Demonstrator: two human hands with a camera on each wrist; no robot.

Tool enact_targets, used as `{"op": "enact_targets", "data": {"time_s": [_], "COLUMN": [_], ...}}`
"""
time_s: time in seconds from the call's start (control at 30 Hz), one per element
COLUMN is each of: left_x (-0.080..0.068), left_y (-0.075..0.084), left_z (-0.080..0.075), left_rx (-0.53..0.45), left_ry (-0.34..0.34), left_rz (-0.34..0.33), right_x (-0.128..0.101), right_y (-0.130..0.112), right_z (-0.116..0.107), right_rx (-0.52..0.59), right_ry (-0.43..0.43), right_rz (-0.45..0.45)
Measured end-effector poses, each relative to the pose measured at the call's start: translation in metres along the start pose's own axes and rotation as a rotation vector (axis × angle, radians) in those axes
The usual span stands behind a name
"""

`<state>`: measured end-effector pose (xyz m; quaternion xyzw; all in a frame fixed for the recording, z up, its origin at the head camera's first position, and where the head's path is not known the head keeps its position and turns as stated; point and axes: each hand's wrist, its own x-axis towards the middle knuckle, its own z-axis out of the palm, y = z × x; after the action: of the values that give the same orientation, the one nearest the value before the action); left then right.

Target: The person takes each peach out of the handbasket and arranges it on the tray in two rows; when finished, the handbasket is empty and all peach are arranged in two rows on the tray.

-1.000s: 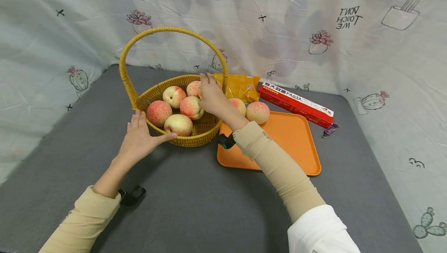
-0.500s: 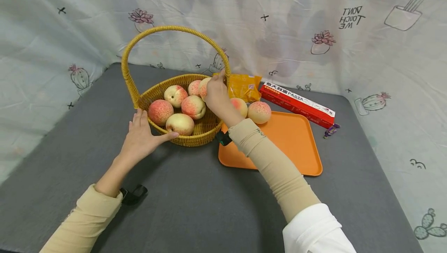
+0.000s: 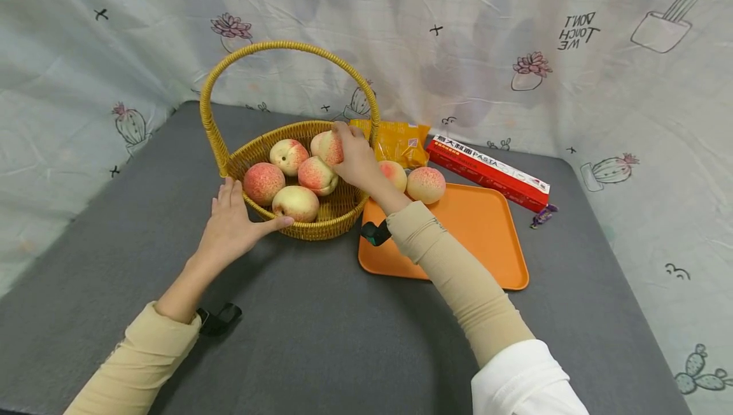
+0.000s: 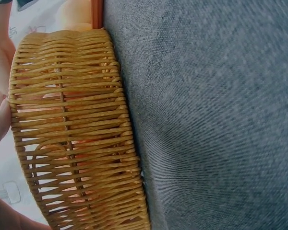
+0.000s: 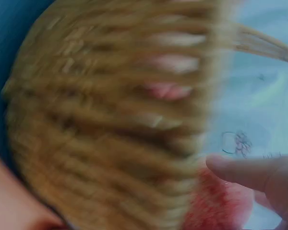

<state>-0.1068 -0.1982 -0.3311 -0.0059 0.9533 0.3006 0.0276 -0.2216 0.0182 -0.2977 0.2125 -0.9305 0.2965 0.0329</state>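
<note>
- Peach [image 3: 331, 147] in your right hand [image 3: 356, 161]: a second ago your fingers were only settling on it at the far side of the basket; half a second ago it had come up toward the rim; now it sits back a little, over the other fruit.
- Judged from that, the peach looks freed from the pile but not yet out of the basket [image 3: 338, 212], so the lift is only partly made.
- Grip: your right fingers curl round the peach from its right, thumb side toward you. The right wrist view is blurred, showing only a fingertip [image 5: 230, 168] against red skin beside the weave.
- Just left of and below the grip, four more peaches [image 3: 294, 203] lie in the basket, the nearest touching or almost touching the held one.
- Behind your right wrist, two peaches [image 3: 425, 184] rest at the far edge of the tray [image 3: 487, 249], which lies just right of the basket.
- Left hand [image 3: 231, 227]: unmoved over the last second, it lies flat with straight fingers pressed to the basket's near wall, thumb along the rim, holding nothing. The left wrist view shows the weave [image 4: 77, 134] close against that hand.
- Beyond the grip, a yellow packet [image 3: 397, 141] and a red box [image 3: 487, 171] lie well clear.
</note>
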Motion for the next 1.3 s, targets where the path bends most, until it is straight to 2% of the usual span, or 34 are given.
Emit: {"op": "enact_targets", "data": {"time_s": [0.17, 0.37, 0.6, 0.87, 1.17, 1.3], "left_x": [0.0, 0.0, 0.0, -0.001, 0.0, 0.0], "left_y": [0.0, 0.001, 0.003, 0.003, 0.006, 0.006], "left_z": [0.0, 0.0, -0.001, -0.002, -0.004, -0.006], "left_rx": [0.001, -0.003, 0.0, -0.002, 0.0, 0.002], "left_ry": [0.002, 0.002, -0.006, 0.002, 0.002, -0.001], "left_rz": [0.002, -0.001, -0.014, -0.012, -0.02, -0.021], "right_x": [0.0, -0.002, -0.005, -0.011, -0.023, -0.028], "right_y": [-0.003, -0.007, -0.006, -0.012, -0.015, -0.014], "right_z": [-0.001, -0.001, 0.0, 0.0, -0.002, -0.007], "right_rx": [0.123, 0.112, 0.198, 0.226, 0.34, 0.449], "right_ry": [0.057, 0.087, 0.009, 0.011, 0.112, 0.147], "right_rz": [0.075, 0.138, 0.123, 0.145, 0.084, 0.052]}}
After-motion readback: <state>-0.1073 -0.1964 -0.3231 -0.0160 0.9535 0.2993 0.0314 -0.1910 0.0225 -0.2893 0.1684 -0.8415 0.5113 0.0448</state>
